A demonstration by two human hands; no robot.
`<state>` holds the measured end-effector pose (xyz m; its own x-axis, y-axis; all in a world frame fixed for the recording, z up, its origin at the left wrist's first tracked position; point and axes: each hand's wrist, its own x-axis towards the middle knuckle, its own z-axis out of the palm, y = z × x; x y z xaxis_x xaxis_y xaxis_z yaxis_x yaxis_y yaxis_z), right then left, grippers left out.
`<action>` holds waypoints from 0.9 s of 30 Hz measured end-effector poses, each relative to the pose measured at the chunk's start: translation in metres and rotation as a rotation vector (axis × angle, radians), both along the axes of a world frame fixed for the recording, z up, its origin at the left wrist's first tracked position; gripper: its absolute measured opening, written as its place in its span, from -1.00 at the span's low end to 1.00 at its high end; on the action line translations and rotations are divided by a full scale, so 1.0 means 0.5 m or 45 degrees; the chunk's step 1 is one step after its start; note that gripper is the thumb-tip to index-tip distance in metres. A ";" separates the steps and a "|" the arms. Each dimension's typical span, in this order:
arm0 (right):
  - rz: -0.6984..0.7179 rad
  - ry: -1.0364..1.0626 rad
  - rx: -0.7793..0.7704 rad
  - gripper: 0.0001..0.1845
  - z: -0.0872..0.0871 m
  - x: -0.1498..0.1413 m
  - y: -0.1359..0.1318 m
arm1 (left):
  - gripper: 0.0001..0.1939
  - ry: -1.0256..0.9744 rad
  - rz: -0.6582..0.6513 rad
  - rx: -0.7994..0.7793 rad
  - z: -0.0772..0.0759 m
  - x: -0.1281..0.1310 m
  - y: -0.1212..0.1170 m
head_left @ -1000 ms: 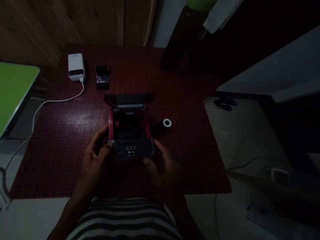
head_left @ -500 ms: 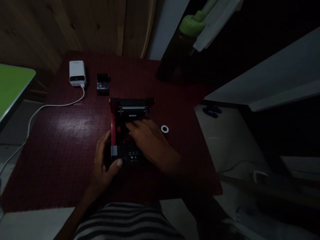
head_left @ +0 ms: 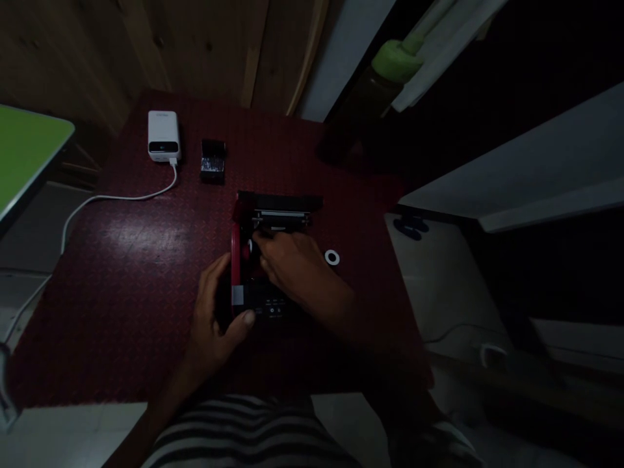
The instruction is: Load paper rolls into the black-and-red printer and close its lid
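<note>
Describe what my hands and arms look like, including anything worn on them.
Your left hand and right hand are ungloved. No sleeve or band shows on the left forearm; the right forearm is mostly shadowed. Your clothing has dark and pale stripes.

I can see 1 white power bank (head_left: pixel 163 130) near the red table's (head_left: pixel 131 286) far left corner, white cable (head_left: pixel 129 197) plugged in. 1 bottle (head_left: pixel 364 101) with a green cap (head_left: pixel 396 62) at the back right, 2 dark slippers (head_left: pixel 408 229) on the floor (head_left: pixel 429 279), green tabletop (head_left: pixel 29 149) off left.

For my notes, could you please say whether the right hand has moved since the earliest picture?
Yes: against the white power bank, the right hand has moved forward and left, over the device.
</note>
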<state>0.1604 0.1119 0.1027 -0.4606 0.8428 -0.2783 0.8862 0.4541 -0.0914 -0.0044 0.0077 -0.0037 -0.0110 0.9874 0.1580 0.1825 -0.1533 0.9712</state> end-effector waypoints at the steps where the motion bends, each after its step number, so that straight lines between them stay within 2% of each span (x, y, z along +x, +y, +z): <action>1: -0.006 0.000 -0.005 -0.61 0.003 0.002 0.000 | -0.22 0.003 0.000 0.012 -0.001 0.001 0.000; 10: -0.015 0.040 0.028 -0.55 0.005 0.007 -0.011 | -0.24 0.045 -0.007 0.060 -0.001 0.003 0.004; 22: 0.066 0.149 0.113 -0.68 0.012 0.023 -0.040 | -0.24 0.050 -0.020 0.032 0.003 0.001 0.004; 25: 0.133 0.267 0.117 -0.71 0.021 0.037 -0.055 | -0.25 0.060 -0.013 0.050 0.003 0.001 0.004; 27: 0.134 0.444 0.069 -0.69 0.030 0.057 -0.067 | -0.25 0.063 -0.009 0.044 0.003 0.001 0.004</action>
